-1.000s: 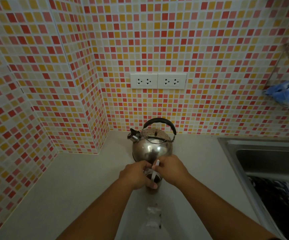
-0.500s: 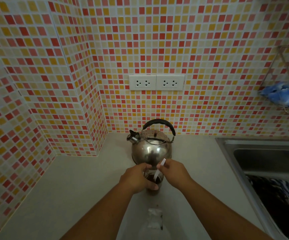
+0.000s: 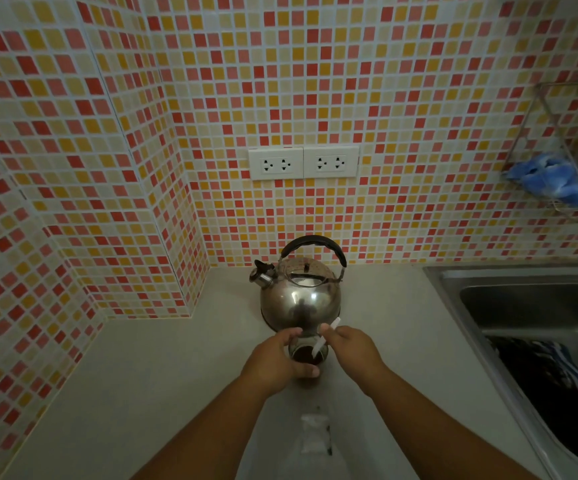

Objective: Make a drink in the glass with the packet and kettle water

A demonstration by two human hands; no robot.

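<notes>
My left hand (image 3: 273,362) grips the glass (image 3: 306,355) on the worktop (image 3: 163,368) before the kettle (image 3: 300,296); my right hand (image 3: 348,348) pinches the white stirrer (image 3: 322,342). I should stir gently, steadying the glass, avoiding splashes.

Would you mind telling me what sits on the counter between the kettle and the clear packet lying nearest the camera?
In the head view, the glass of dark drink stands between the kettle and the packet, with both hands at it.

That kettle (image 3: 300,299) is looking like shiny polished metal, its handle (image 3: 315,244) matt black. The counter (image 3: 163,368) is looking smooth and matt, the wall tiles (image 3: 419,98) glossy, the sink (image 3: 522,306) brushed steel.
</notes>
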